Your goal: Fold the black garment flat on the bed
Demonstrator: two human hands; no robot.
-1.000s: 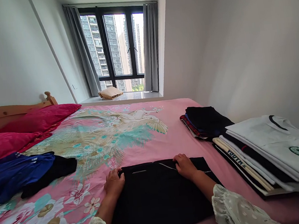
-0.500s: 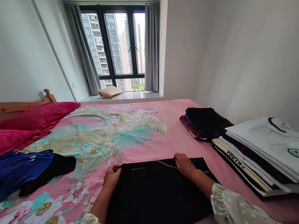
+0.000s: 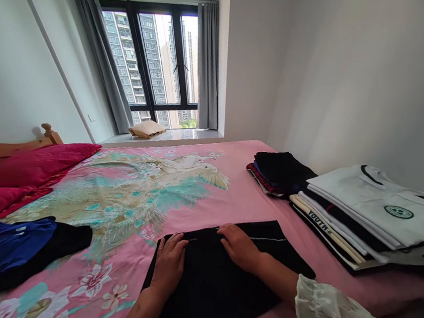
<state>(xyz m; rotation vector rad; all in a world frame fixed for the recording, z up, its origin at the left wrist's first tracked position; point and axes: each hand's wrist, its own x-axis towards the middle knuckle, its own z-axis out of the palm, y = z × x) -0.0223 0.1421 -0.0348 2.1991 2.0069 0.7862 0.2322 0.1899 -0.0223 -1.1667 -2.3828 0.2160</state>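
Head view. The black garment (image 3: 213, 289) lies spread on the pink bedsheet (image 3: 198, 210), directly in front of the person, its upper edge running roughly straight across. The left hand (image 3: 169, 258) rests palm down near the upper left corner, fingers extended and slightly apart on the cloth. The right hand (image 3: 239, 246) rests near the middle of the same edge, beside a pale line (image 3: 266, 239) on the cloth; its fingers are bent, and whether they pinch the fabric cannot be told.

The step in hand appears to be flattening and aligning this edge. Apply light, even pressure with both hands. Work outward from the middle, keep the edge straight, and avoid dragging the bedsheet along. Check the right side, where the outline slants, for creases.

Containers: none is in view. Clothes lie on the bed in two stacks at the right: a dark stack (image 3: 286, 169) and, nearer, a larger stack topped by a white shirt (image 3: 358, 202). At the left, a blue garment (image 3: 14, 248) lies loosely over black cloth (image 3: 69, 237).
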